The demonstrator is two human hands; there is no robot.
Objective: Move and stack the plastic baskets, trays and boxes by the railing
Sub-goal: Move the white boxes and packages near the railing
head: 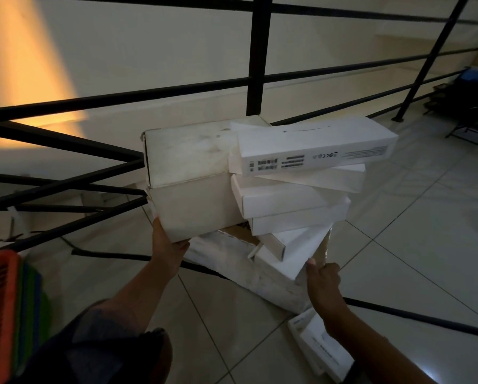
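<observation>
Uneven pile of white cardboard boxes (260, 176) tilting beside the black railing (257, 54), left hand (169, 245) cupping its lower left corner, right hand (322, 278) pinching its lower right edge, above the tiled floor (412, 231).

White boxes (260, 189), black railing (257, 51), orange, green and blue baskets (8, 300), pale glossy floor tiles (426, 217).
</observation>
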